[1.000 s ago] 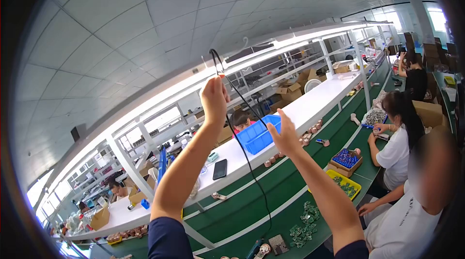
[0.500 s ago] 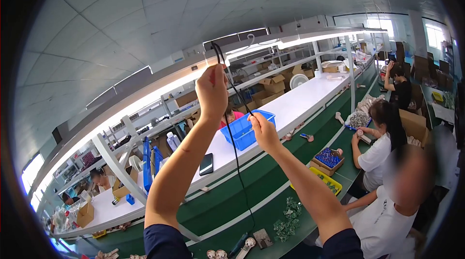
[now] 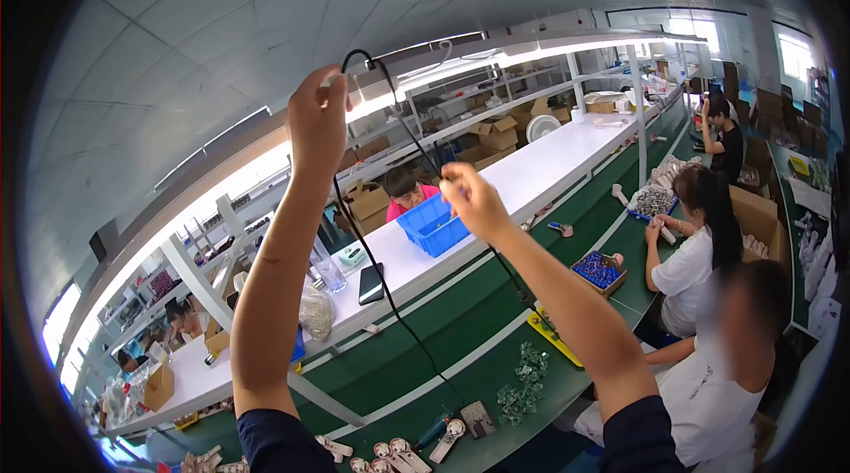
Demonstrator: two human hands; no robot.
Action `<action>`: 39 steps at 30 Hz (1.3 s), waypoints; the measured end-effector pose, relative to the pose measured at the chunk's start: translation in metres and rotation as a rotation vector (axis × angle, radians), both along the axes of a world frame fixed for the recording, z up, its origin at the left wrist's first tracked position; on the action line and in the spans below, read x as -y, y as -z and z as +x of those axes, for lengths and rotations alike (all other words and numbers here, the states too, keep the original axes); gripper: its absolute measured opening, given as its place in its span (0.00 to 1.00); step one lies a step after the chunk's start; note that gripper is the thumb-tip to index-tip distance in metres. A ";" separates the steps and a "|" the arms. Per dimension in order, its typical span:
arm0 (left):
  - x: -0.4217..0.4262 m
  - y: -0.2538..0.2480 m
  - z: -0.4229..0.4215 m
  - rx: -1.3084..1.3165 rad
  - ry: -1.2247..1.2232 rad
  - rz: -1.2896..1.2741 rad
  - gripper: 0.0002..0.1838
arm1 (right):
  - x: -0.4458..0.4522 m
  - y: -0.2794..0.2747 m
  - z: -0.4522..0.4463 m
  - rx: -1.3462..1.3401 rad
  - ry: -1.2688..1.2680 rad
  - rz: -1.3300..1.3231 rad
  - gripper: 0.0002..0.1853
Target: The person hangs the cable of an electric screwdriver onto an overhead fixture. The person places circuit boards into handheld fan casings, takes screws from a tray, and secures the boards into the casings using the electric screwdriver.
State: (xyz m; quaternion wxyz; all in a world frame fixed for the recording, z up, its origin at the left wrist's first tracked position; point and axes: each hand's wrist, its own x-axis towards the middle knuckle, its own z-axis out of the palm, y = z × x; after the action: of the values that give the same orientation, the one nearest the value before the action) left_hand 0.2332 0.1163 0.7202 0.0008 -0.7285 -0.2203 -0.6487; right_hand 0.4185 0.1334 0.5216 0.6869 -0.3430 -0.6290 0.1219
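My left hand (image 3: 320, 119) is raised high near the light rail, its fingers closed around a black cable (image 3: 357, 234). From that hand the cable arches up beside the rail and runs down to my right hand (image 3: 475, 203), which pinches it lower and to the right. Whether the arch passes over a support at the rail, I cannot tell. One length of cable hangs from my left hand to the green bench, near a dark handheld tool (image 3: 434, 430). Another stretch drops below my right hand towards a yellow tray (image 3: 553, 338).
A blue bin (image 3: 434, 225) and a phone (image 3: 371, 284) lie on the white shelf (image 3: 549, 163). The green bench holds green circuit boards (image 3: 524, 384), pale handheld parts (image 3: 398, 455) and a box of blue parts (image 3: 599, 271). Several people sit around; white posts (image 3: 637, 110) support the rail.
My left hand has moved left and slightly up, leaving a wide cable arch where two strands ran close together. My right hand has risen slightly. The view has shifted a little.
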 end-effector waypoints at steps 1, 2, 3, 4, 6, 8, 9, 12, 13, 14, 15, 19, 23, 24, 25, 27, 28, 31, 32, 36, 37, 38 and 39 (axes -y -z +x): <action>0.000 0.001 0.000 -0.041 -0.105 0.061 0.13 | 0.005 -0.017 -0.004 -0.034 0.026 0.113 0.16; 0.000 0.000 0.001 -0.083 -0.208 0.126 0.13 | 0.008 -0.038 -0.007 -0.070 0.053 0.230 0.16; 0.014 0.000 0.004 -0.113 -0.231 0.089 0.12 | 0.007 -0.059 -0.008 -0.036 0.179 0.320 0.18; 0.016 0.000 0.007 -0.107 -0.233 0.090 0.12 | 0.005 -0.081 -0.007 0.001 0.306 0.411 0.19; 0.020 0.002 0.010 -0.350 -0.368 0.257 0.13 | 0.008 -0.124 -0.009 0.017 0.376 0.413 0.17; 0.035 0.001 0.015 -0.389 -0.405 0.174 0.12 | 0.004 -0.158 -0.008 0.091 0.425 0.416 0.19; 0.035 0.000 0.015 -0.379 -0.430 0.207 0.13 | 0.005 -0.169 -0.008 0.100 0.424 0.410 0.19; 0.035 -0.005 0.014 -0.310 -0.395 0.273 0.13 | 0.013 -0.193 -0.009 0.254 0.462 0.186 0.18; 0.034 -0.006 0.013 -0.255 -0.338 0.313 0.13 | 0.015 -0.197 -0.010 0.309 0.506 0.186 0.17; 0.031 -0.010 0.013 -0.251 -0.338 0.303 0.13 | 0.017 -0.200 -0.011 0.363 0.548 0.185 0.16; 0.026 -0.014 0.013 -0.279 -0.360 0.402 0.12 | 0.017 -0.205 -0.012 0.371 0.545 0.176 0.16; 0.031 -0.023 0.018 -0.339 -0.434 0.397 0.11 | 0.025 -0.214 -0.009 0.369 0.468 0.087 0.15; 0.031 -0.031 0.020 -0.441 -0.566 0.503 0.11 | 0.020 -0.218 -0.009 0.486 0.635 0.140 0.16; 0.040 -0.034 0.022 -0.439 -0.572 0.491 0.11 | 0.018 -0.217 -0.008 0.494 0.625 0.135 0.16; 0.055 -0.042 0.025 -0.425 -0.571 0.355 0.11 | 0.017 -0.217 -0.007 0.524 0.659 0.154 0.17; 0.037 -0.052 0.020 -0.413 -0.480 0.364 0.12 | 0.011 -0.214 -0.004 0.589 0.782 0.275 0.19; 0.033 -0.055 0.022 -0.414 -0.482 0.360 0.12 | 0.010 -0.214 -0.001 0.591 0.779 0.272 0.19; 0.026 -0.059 0.020 -0.386 -0.497 0.458 0.12 | 0.010 -0.213 -0.001 0.577 0.607 0.218 0.17; 0.026 -0.063 0.019 -0.409 -0.494 0.454 0.12 | 0.010 -0.210 -0.002 0.534 0.603 0.187 0.17; 0.047 -0.065 0.022 -0.434 -0.486 0.282 0.11 | 0.019 -0.210 -0.002 0.511 0.613 0.178 0.14; 0.046 -0.065 0.020 -0.429 -0.489 0.284 0.11 | 0.014 -0.209 -0.001 0.514 0.612 0.182 0.14; 0.044 -0.064 0.019 -0.445 -0.469 0.279 0.11 | 0.008 -0.206 0.002 0.460 0.623 0.267 0.14; 0.043 -0.063 0.019 -0.458 -0.448 0.276 0.10 | 0.009 -0.206 0.002 0.408 0.636 0.355 0.14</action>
State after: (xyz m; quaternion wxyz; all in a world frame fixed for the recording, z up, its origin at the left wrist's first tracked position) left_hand 0.2524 0.0734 0.7830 0.2909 -0.7817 -0.2790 -0.4759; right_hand 0.4204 0.1239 0.7277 0.5999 -0.4136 -0.6262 -0.2772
